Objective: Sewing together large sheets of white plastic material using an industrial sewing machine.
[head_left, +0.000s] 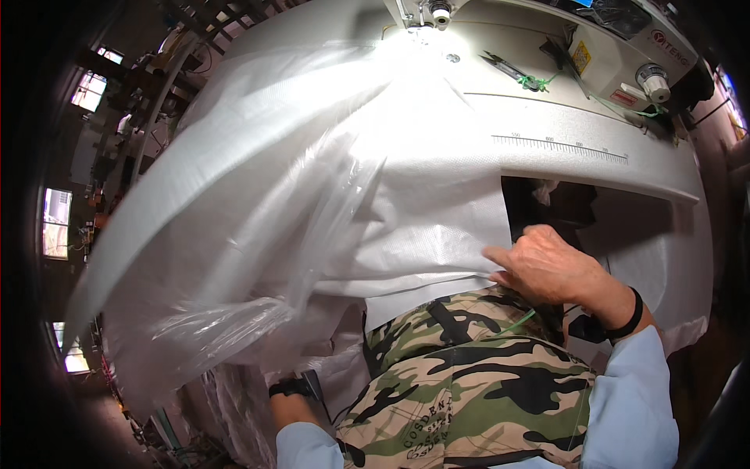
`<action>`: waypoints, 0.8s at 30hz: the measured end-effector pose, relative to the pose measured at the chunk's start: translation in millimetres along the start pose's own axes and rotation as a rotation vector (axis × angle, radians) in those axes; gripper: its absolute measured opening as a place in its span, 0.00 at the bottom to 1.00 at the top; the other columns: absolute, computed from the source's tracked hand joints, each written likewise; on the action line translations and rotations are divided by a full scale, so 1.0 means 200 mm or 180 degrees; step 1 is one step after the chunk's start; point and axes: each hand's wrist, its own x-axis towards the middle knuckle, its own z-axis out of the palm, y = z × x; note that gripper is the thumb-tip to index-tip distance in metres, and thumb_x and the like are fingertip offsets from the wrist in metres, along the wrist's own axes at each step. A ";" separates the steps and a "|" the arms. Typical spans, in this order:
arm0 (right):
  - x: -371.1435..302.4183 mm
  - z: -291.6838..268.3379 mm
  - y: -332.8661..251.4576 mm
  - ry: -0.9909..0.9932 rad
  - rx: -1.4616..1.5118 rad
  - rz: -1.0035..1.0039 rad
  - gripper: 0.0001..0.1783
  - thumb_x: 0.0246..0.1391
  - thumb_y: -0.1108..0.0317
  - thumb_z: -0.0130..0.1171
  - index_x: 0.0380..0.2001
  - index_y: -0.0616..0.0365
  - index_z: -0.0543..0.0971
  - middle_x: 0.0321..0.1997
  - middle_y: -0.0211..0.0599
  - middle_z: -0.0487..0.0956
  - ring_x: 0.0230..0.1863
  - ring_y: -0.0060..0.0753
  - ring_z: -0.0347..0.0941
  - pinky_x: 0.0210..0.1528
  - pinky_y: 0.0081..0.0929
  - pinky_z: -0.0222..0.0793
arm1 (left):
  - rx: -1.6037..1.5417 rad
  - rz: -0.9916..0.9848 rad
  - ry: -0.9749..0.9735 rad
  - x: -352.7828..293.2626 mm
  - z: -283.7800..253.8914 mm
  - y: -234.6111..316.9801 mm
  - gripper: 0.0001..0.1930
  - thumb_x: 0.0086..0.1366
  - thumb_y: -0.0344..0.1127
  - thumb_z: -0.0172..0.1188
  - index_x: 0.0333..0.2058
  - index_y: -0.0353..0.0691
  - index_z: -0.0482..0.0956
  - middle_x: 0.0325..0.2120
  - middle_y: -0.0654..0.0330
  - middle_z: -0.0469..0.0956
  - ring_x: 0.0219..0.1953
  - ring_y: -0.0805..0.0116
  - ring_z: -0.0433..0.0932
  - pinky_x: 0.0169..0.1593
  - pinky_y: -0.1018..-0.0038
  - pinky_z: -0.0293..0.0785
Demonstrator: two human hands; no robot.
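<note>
A large white woven plastic sheet (437, 195) runs from under the lit needle area of a sewing machine (426, 17) down to my lap. Thin clear plastic film (234, 316) hangs loose and creased along its left part. At the sheet's lower right corner, my right hand (547, 266) has its finger and thumb closed on the edge; the fingertips are slightly blurred. My left forearm, with a dark wristband (291, 387), reaches under the film. The left hand itself is hidden by film and sheet.
Thread snips (512, 72) tied with green cord lie on the machine bed, right of the needle. A ruler scale (558, 147) runs along the table's front part. Right of the sheet is a dark opening (570, 205). A camouflage apron (476, 383) covers my lap.
</note>
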 end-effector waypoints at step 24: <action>0.69 0.14 -0.09 0.1649 -0.0133 -0.0340 0.23 0.51 0.73 0.58 0.52 0.64 0.72 0.21 0.41 0.77 0.26 0.44 0.77 0.29 0.41 0.69 | -0.2843 0.1616 -0.4755 -0.42 0.17 1.20 0.24 0.71 0.38 0.51 0.60 0.30 0.70 0.64 0.44 0.66 0.68 0.50 0.61 0.70 0.60 0.52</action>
